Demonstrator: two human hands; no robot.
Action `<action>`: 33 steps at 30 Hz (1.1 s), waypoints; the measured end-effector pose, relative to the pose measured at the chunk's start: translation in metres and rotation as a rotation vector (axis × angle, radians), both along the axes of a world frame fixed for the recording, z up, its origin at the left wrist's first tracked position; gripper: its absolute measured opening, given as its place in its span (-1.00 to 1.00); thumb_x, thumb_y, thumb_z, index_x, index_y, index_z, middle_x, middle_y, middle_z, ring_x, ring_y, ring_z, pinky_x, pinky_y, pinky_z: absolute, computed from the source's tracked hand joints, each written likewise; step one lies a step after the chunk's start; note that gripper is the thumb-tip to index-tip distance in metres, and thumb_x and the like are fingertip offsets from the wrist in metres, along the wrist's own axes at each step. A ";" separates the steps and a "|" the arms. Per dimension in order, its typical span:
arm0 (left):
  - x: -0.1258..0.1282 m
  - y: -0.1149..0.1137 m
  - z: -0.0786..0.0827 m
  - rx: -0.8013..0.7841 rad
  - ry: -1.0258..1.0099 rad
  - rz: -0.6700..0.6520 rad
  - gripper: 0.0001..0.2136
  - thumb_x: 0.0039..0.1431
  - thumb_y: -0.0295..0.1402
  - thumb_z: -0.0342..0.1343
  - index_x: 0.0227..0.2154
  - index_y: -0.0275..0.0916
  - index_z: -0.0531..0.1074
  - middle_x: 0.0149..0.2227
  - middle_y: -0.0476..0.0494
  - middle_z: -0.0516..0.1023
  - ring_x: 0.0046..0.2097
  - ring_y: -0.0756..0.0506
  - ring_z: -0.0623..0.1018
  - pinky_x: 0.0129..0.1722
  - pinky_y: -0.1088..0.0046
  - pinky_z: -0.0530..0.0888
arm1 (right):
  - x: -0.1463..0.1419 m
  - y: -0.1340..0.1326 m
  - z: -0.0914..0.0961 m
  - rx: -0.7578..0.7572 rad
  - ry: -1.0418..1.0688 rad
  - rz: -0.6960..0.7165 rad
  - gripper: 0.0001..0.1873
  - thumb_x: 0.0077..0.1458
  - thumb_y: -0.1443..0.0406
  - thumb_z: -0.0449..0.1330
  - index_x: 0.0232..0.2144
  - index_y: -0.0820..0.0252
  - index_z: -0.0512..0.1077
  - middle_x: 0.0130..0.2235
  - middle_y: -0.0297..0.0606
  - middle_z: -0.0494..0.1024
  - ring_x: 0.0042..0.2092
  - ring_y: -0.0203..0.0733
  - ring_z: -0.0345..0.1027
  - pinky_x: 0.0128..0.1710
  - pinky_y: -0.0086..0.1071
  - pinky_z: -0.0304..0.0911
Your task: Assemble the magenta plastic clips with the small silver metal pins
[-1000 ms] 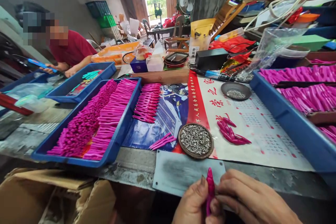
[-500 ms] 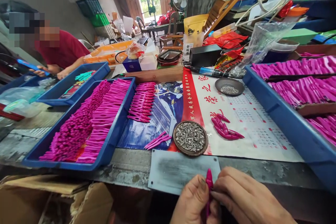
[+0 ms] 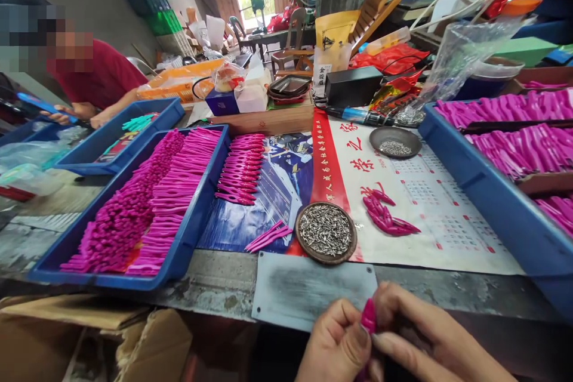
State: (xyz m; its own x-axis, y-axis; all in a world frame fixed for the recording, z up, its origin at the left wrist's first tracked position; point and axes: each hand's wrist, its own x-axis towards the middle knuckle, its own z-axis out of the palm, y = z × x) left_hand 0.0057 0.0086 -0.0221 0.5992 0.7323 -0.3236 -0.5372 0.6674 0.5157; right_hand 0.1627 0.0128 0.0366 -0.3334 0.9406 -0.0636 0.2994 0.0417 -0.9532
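At the bottom edge, in front of the table, my left hand [image 3: 336, 346] and my right hand [image 3: 425, 340] are closed together around one magenta plastic piece [image 3: 368, 316]. Only its tip shows between my thumbs; the rest is hidden in my fingers. Just beyond my hands lies a grey metal plate [image 3: 308, 289]. Behind it stands a round dish of small metal pins [image 3: 326, 231]. Right of the dish sits a small pile of dark pink pieces [image 3: 385, 213], and a few loose magenta strips [image 3: 267, 237] lie to its left.
A blue tray of magenta parts [image 3: 134, 215] fills the left; another blue tray [image 3: 492, 173] stands at the right. A second pin dish [image 3: 394, 142] sits farther back. A person in a red shirt [image 3: 94, 80] works at far left. A cardboard box [image 3: 89, 334] sits below.
The magenta piece has tilted and sunk lower between my fingers, with less of it showing. My hands stayed near the table's front edge. The view swung slightly left.
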 end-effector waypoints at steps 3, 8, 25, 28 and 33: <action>0.002 0.000 0.002 -0.048 -0.073 -0.048 -0.62 -0.01 -0.02 0.30 -0.42 -0.24 0.38 -0.72 0.14 0.31 -0.75 0.16 0.17 -0.76 0.65 0.04 | -0.001 -0.003 -0.004 -0.195 0.180 0.016 -0.80 0.26 0.12 0.12 -0.14 0.06 0.35 -0.19 -0.23 0.50 -0.11 -0.07 0.43 -0.16 -0.33 0.42; 0.004 0.002 0.012 -0.098 -0.134 -0.067 -0.67 0.06 -0.05 0.27 -0.35 -0.24 0.46 -0.71 0.14 0.25 -0.72 0.17 0.14 -0.69 0.61 0.02 | -0.011 -0.007 -0.007 -0.265 0.267 -0.022 -0.82 0.33 0.12 0.06 -0.17 0.05 0.37 -0.20 -0.26 0.50 -0.11 -0.09 0.41 -0.08 -0.30 0.36; -0.021 0.008 0.013 -0.229 -0.244 -0.104 -0.68 0.10 -0.06 0.22 -0.34 -0.25 0.49 -0.62 0.09 0.34 -0.71 0.15 0.15 -0.68 0.58 0.08 | -0.016 0.092 0.017 0.371 -0.731 0.045 -0.82 0.27 0.42 0.06 -0.10 0.19 0.37 -0.15 -0.16 0.50 -0.19 -0.11 0.43 -0.23 -0.31 0.30; -0.025 0.009 0.011 -0.203 -0.225 -0.083 -0.66 0.07 -0.04 0.24 -0.35 -0.27 0.52 -0.64 0.07 0.34 -0.71 0.15 0.18 -0.67 0.56 0.05 | -0.025 0.117 0.007 0.402 -0.946 0.100 -0.83 0.18 0.50 0.11 -0.20 0.27 0.43 -0.23 -0.11 0.51 -0.29 -0.07 0.44 -0.35 -0.32 0.24; -0.031 0.010 0.006 -0.219 -0.179 -0.062 -0.63 0.00 -0.01 0.28 -0.38 -0.27 0.54 -0.66 0.06 0.36 -0.70 0.13 0.25 -0.63 0.54 0.08 | -0.034 0.128 -0.007 0.440 -1.002 0.103 -0.80 0.19 0.55 0.05 -0.35 0.30 0.44 -0.37 -0.11 0.52 -0.43 -0.11 0.40 -0.48 -0.35 0.08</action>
State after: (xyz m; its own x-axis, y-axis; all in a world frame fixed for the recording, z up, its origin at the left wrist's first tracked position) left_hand -0.0251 0.0182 -0.0164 0.7023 0.6169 -0.3553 -0.5616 0.7868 0.2561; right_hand 0.1289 0.1410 0.0295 -0.3958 0.9182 -0.0150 0.9052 0.3873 -0.1751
